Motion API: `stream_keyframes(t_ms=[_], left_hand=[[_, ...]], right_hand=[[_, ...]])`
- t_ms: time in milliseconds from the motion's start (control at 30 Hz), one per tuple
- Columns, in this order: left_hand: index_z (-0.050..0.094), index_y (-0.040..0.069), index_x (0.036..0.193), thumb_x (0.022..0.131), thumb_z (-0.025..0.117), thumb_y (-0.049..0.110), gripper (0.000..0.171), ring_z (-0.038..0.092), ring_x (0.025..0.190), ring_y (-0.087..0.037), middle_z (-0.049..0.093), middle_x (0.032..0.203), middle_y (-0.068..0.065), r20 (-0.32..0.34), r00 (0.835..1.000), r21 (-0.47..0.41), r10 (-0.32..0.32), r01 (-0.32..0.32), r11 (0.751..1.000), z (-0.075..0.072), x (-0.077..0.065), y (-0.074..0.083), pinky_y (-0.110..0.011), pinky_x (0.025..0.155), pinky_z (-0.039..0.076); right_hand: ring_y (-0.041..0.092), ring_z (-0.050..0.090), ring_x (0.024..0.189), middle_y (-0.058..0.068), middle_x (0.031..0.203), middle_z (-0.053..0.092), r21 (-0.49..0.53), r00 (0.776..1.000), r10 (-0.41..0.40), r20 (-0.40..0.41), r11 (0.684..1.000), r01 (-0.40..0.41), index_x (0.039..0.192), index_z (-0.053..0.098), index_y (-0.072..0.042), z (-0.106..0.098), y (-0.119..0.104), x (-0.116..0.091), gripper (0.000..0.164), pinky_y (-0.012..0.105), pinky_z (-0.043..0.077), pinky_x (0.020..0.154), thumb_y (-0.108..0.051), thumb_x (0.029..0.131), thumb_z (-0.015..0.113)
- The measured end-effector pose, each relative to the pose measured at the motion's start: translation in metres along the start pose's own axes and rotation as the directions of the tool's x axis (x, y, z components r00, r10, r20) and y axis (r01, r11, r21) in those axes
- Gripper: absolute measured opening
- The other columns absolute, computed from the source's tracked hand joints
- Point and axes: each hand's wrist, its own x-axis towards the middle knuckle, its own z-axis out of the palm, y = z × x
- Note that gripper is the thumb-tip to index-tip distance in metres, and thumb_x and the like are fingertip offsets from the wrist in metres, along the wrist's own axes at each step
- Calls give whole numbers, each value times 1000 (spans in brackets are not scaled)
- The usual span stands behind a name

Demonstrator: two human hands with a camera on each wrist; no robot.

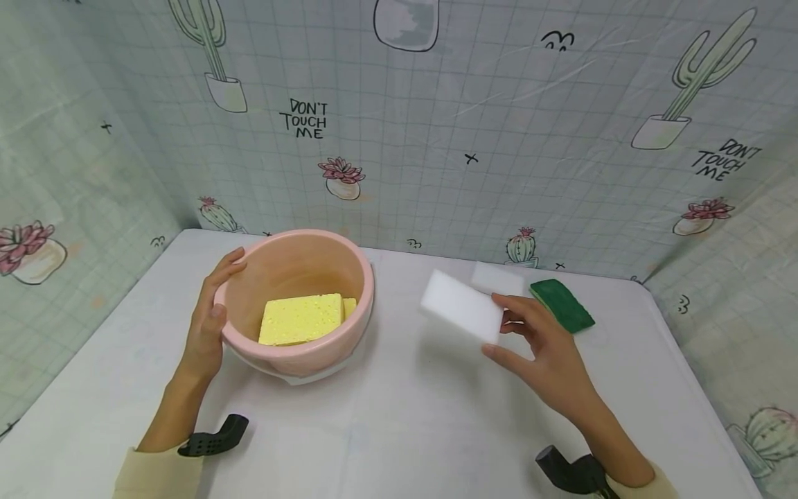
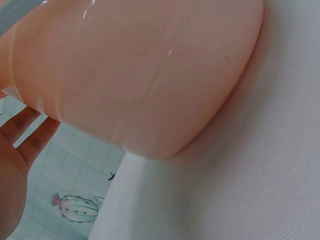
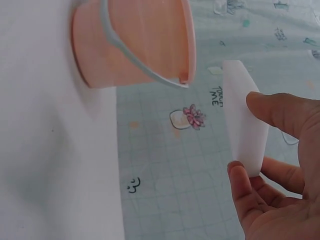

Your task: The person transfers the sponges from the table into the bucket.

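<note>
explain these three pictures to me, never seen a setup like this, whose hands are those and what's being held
There is no machine here: these are a person's own hands. The widest picture comes from a camera worn on the head, looking forward and down; the other two come from cameras worn on the left and right wrists.

On the white table stands a pink bucket with yellow sponges inside. The left hand touches its side. The right hand pinches a white block in the air. Beyond lie another white block and a green pad.
</note>
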Motion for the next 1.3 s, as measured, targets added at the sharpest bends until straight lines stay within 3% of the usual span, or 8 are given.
stream_keyframes(t_ms=[333, 700, 933, 1133, 1300], left_hand=[[42, 7, 141, 93, 44, 40, 58, 19, 141, -24, 24, 155, 0, 4, 1000, 0, 10, -10, 1000, 0, 0, 1, -43, 111, 23], [42, 7, 141, 93, 46, 42, 59, 18, 142, -23, 24, 155, -1, -1, 1000, -17, 21, -21, 1000, 0, 0, 1, -44, 113, 20], [43, 4, 140, 94, 45, 41, 59, 16, 142, -24, 25, 155, -5, -1, 998, -55, 59, -59, 997, 1, 2, -4, -45, 114, 13], [44, 5, 140, 94, 45, 40, 57, 17, 142, -25, 25, 154, -7, -2, 997, -59, 78, -78, 995, 2, 2, -5, -42, 114, 14], [43, 6, 140, 93, 46, 41, 58, 17, 142, -24, 25, 155, -5, -8, 999, -58, 53, -53, 997, 1, 1, -4, -43, 114, 15]], right_hand=[[21, 54, 106, 5, 126, 53, 75, 999, -28, 38, 997, 25, 132, 54, -8, 13, -13, 18, 67, 26, 48, 89, 5, 72, 79], [17, 54, 106, 1, 125, 53, 73, 993, -74, 89, 995, 68, 130, 55, -11, 30, -29, 44, 60, 30, 49, 90, -3, 76, 80], [16, 53, 106, -1, 126, 53, 100, 990, -100, 99, 991, 90, 128, 57, -9, 46, -37, 60, 57, 32, 49, 90, -5, 77, 79], [16, 53, 105, -1, 126, 54, 113, 987, -123, 99, 987, 112, 128, 58, -8, 56, -40, 71, 56, 31, 49, 91, -8, 77, 80], [16, 54, 102, 0, 122, 55, 107, 983, -147, 113, 985, 135, 125, 59, -7, 64, -46, 82, 54, 29, 49, 90, -9, 76, 81]])
